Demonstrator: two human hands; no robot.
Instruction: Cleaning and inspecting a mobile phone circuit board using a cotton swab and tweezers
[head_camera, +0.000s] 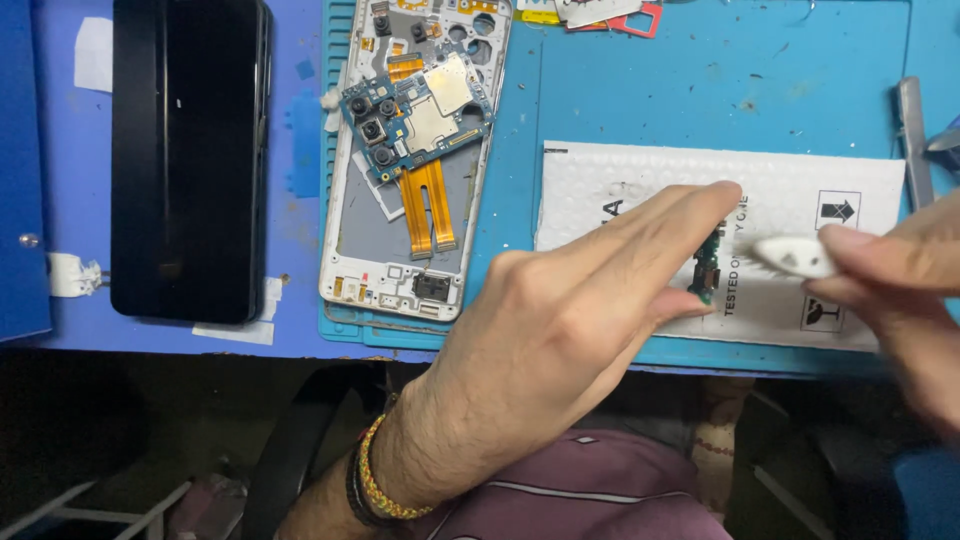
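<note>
1. Currently, left hand pinches small green circuit board over white padded envelope.
2. Right hand grips white bristled brush at board.
3. Advice: brush lightly, keep board steady.

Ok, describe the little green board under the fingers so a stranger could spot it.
On the blue mat lies a white padded envelope. The small green board sits on it, pinned by the left hand, beside the right hand's white brush. Unlike the big board, it's a narrow strip.
</note>
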